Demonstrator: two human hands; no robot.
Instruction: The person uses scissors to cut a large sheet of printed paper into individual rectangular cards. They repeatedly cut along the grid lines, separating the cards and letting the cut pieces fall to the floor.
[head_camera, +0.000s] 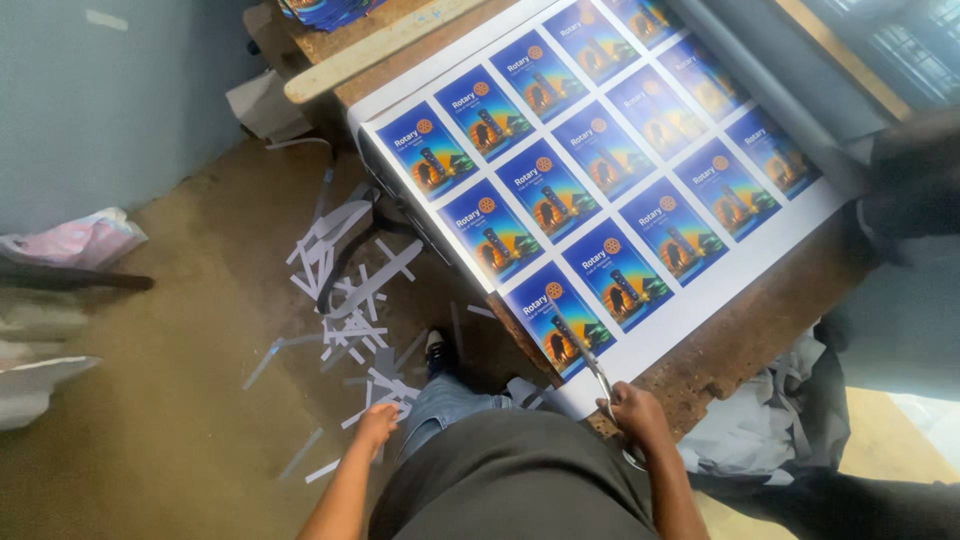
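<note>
A large printed sheet (700, 290) with rows of several blue cards lies on a worn wooden table (760, 330). My right hand (632, 412) is shut on a pair of scissors (585, 355) whose blades lie on the nearest blue card at the sheet's near edge. My left hand (377, 422) hangs off the table over the floor, fingers loosely curled, holding nothing I can see. My grey shirt (510, 480) and jeans fill the bottom of the view.
Several white paper strips (355, 300) litter the brown floor left of the table. A wooden bar (370, 50) lies across the table's far end. Plastic bags (70, 245) sit by the left wall. Crumpled paper (750, 430) lies at the right.
</note>
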